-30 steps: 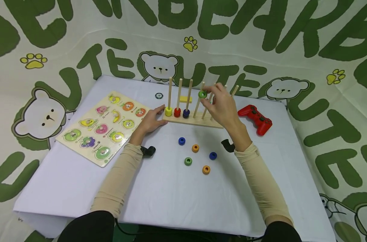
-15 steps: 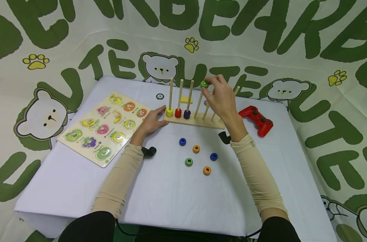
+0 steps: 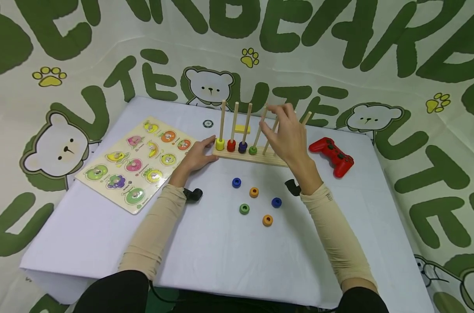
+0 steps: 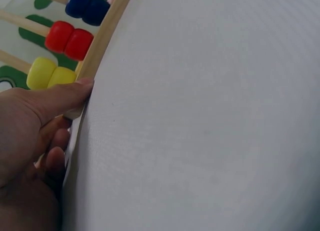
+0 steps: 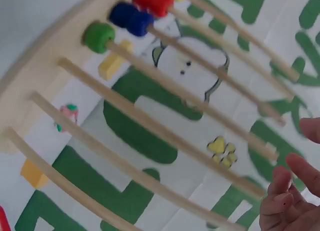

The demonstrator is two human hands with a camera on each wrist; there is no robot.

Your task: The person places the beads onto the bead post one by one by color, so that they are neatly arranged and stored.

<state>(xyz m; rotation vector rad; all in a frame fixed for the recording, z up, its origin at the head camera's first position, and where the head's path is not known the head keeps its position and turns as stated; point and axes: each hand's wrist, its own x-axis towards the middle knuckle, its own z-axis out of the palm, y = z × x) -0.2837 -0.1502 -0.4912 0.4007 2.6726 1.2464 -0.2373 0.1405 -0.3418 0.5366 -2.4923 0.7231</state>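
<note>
A wooden peg rack [image 3: 260, 159] stands at the back middle of the table. Its left pegs carry yellow beads [image 4: 47, 75], red beads [image 4: 69, 40] and dark blue beads [image 4: 87, 8], two on each. One green bead [image 5: 98, 37] sits at the foot of the fourth peg. My left hand [image 3: 197, 155] grips the rack's left end, thumb on the front edge of the base. My right hand [image 3: 286, 134] is beside the upper part of the fourth peg, thumb and fingertips apart with nothing between them.
Loose on the table before the rack lie blue rings [image 3: 236, 182], orange rings [image 3: 267, 220] and a green ring [image 3: 244, 209]. A fruit puzzle board [image 3: 133, 163] lies left, a red game controller [image 3: 331, 156] right. Behind the rack are a yellow block [image 3: 241, 129] and a dark round disc [image 3: 207, 124].
My right hand raised the green bead to the fourth peg's top and let it go; it now sits at the peg's foot. My left hand has stayed on the rack.
</note>
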